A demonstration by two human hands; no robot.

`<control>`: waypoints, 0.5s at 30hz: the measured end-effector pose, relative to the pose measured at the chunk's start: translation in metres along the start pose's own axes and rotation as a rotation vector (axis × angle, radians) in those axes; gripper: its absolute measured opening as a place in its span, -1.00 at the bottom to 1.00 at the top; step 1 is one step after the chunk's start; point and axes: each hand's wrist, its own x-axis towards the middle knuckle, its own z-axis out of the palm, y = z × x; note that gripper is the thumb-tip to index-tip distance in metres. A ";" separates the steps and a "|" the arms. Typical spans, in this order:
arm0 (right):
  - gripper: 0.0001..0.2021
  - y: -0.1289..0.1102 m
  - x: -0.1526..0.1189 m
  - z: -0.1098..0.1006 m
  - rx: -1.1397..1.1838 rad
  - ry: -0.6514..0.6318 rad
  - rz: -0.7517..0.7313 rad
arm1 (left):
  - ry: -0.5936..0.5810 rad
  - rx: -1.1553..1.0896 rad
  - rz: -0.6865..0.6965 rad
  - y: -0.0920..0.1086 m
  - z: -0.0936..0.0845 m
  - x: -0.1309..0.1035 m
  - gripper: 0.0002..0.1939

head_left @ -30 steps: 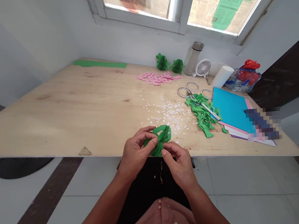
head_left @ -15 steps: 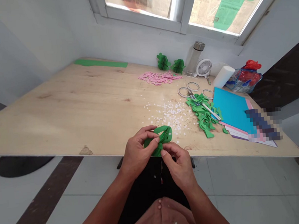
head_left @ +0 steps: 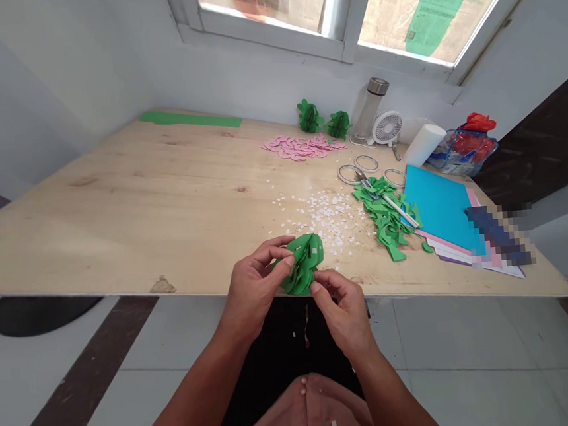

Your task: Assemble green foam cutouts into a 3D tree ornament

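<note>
Head view: at the table edge (head_left: 122,291), green paper (head_left: 305,265), folds unclear, is pinched by curled left hand (head_left: 256,283) and right hand (head_left: 340,304).

At the near edge of the tabletop (head_left: 164,203), the left side of the folded green paper (head_left: 303,271) is hidden by the left hand (head_left: 254,278). Toward the right edge, a dark object (head_left: 497,234) is blurred into blocks. Lower sheets (head_left: 447,250) are mostly covered by a blue sheet (head_left: 442,202). The window (head_left: 348,12) is cut off above.
</note>
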 end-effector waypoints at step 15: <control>-0.84 -0.005 0.000 0.002 -0.220 0.066 -0.118 | 0.000 -0.286 -0.115 -0.004 -0.003 -0.001 -0.88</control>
